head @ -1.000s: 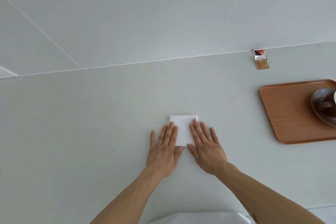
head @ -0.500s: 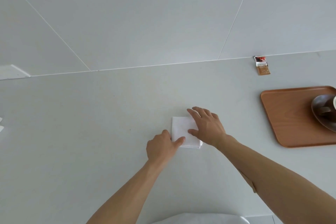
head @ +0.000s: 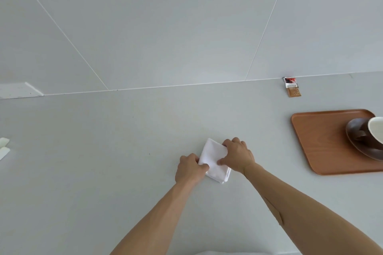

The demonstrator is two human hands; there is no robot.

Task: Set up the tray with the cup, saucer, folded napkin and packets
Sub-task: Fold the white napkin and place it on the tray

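Both hands, left hand [head: 189, 166] and right hand [head: 237, 156], are pinching the folded napkin [head: 214, 159]; lifting evenly should be keeping its layers together.

Left hand [head: 189, 166] and right hand [head: 238, 154] pinch the folded napkin [head: 215, 160] on the table [head: 103, 151]; tray [head: 319, 141] sits well right.

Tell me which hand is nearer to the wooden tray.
Right. The right hand grips the folded napkin on the side facing the wooden tray; the left hand grips its far side.
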